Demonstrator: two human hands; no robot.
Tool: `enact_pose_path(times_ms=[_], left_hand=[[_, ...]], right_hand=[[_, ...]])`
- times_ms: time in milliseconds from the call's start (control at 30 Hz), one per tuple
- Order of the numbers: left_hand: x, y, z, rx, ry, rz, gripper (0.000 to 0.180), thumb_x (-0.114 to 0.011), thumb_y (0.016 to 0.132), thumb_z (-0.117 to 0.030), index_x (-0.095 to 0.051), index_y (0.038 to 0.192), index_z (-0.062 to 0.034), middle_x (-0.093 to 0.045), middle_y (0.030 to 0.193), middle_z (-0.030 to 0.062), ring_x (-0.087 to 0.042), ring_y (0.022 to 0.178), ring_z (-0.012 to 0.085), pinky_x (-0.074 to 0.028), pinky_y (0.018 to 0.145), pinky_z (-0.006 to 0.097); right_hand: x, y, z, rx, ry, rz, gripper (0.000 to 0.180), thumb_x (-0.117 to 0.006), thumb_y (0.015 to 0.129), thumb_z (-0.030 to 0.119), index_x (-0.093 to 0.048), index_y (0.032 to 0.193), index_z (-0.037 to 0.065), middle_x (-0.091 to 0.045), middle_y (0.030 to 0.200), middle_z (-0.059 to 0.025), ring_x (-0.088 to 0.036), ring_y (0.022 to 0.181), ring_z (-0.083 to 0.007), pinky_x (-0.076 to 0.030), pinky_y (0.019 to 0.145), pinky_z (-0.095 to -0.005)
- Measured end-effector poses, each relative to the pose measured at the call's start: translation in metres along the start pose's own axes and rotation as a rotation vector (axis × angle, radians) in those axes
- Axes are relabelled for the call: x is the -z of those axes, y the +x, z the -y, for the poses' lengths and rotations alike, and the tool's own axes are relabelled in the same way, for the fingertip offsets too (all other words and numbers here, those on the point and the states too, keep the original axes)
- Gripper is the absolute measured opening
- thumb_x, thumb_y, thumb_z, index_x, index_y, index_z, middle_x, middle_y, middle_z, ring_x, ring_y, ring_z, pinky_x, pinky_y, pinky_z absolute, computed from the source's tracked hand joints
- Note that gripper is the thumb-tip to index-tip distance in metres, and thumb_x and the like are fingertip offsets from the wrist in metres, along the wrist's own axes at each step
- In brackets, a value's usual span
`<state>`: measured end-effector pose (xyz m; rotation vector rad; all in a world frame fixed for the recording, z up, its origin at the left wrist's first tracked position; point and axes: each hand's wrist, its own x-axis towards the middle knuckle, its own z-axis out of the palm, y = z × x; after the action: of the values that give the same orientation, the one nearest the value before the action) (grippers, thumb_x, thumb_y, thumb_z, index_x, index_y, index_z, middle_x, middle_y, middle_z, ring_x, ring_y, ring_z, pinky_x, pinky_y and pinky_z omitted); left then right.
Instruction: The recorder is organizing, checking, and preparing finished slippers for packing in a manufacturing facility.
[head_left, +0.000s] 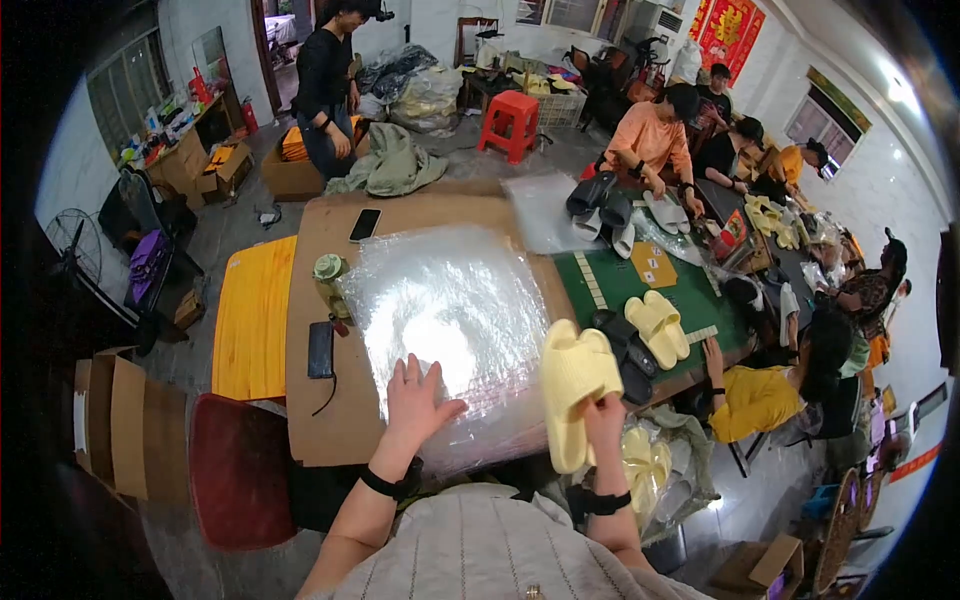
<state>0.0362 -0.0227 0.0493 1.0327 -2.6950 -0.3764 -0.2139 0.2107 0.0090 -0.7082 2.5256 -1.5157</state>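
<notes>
My left hand (415, 402) lies with spread fingers on the near part of a stack of clear plastic bags (450, 270). In my right hand (603, 428) is a pair of pale yellow slippers (568, 385), pinched near the strap and raised at the table's near edge, right of the bags. Beyond that hand, a black pair of slippers (628, 352) and another yellow pair (657, 328) rest on the green mat (590, 310). Below the right hand, more yellow slippers (645, 465) show inside clear plastic.
A green bottle (329, 272), a dark phone (321, 350) with a strap and another phone (365, 225) lie left of the bags. A red chair (240, 470) stands at the near left. Several people work along the right side; one person (325, 100) stands at the far left.
</notes>
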Motion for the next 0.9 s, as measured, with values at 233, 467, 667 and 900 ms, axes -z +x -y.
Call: enact_pose_path(times_ms=[233, 467, 667, 900], left_hand=[[0.015, 0.010, -0.024, -0.110, -0.130, 0.017, 0.049, -0.077, 0.076, -0.031, -0.063, 0.117, -0.0080, -0.057, 0.125, 0.0184, -0.052, 0.111, 0.0379, -0.047, 0.091, 0.046], [0.000, 0.021, -0.022, -0.085, -0.173, -0.003, 0.036, -0.080, 0.070, -0.025, -0.070, 0.101, -0.0101, -0.059, 0.114, 0.0132, -0.052, 0.104, 0.0326, -0.047, 0.087, 0.042], [-0.005, 0.023, -0.025, -0.309, -0.175, -0.057, 0.049, -0.084, 0.065, -0.034, -0.069, 0.106, -0.0130, -0.056, 0.130, 0.0137, -0.051, 0.117, 0.0357, -0.047, 0.095, 0.043], [-0.014, 0.026, -0.024, -0.274, -0.299, -0.113, 0.020, -0.073, 0.080, -0.024, -0.073, 0.096, -0.0122, -0.065, 0.116, 0.0119, -0.058, 0.106, 0.0339, -0.050, 0.086, 0.042]], right_hand=[[0.061, -0.019, -0.015, -0.068, 0.352, -0.155, 0.028, -0.064, 0.091, 0.007, -0.059, 0.115, -0.007, -0.067, 0.103, -0.0093, -0.062, 0.093, -0.0154, -0.049, 0.080, -0.0290], [0.065, -0.034, 0.017, -0.039, 0.298, -0.098, 0.027, -0.063, 0.090, 0.003, -0.061, 0.116, -0.004, -0.067, 0.103, -0.0072, -0.061, 0.090, -0.0134, -0.048, 0.079, -0.0276], [0.064, -0.036, 0.032, 0.016, 0.262, 0.014, 0.024, -0.065, 0.086, -0.001, -0.063, 0.110, -0.003, -0.066, 0.094, -0.0033, -0.058, 0.080, -0.0084, -0.047, 0.070, -0.0241], [0.061, -0.037, 0.040, 0.039, 0.203, 0.032, 0.025, -0.068, 0.078, -0.004, -0.066, 0.103, -0.003, -0.063, 0.080, 0.0008, -0.054, 0.068, -0.0055, -0.043, 0.059, -0.0226]])
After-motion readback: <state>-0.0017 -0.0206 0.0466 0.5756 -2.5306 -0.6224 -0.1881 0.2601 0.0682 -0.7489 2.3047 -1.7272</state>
